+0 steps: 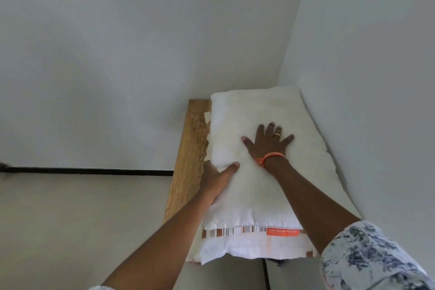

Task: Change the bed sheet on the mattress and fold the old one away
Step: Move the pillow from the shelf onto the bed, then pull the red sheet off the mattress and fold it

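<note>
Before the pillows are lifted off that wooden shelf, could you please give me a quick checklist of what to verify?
1. Right hand flat on the top pillow: ok.
2. Left hand gripping the pillow's left edge: ok, thumb on top.
3. Lower striped pillow fully supported by the wooden shelf: not ok, its near end overhangs.
4. Left fingers under the stack: cannot tell, hidden.
5. Old sheet in sight: not ok, none visible.

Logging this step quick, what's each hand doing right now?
Left hand: grips the left edge of the white pillow, thumb on top.
Right hand: open, fingers spread flat, pressing the pillow's top.
</note>
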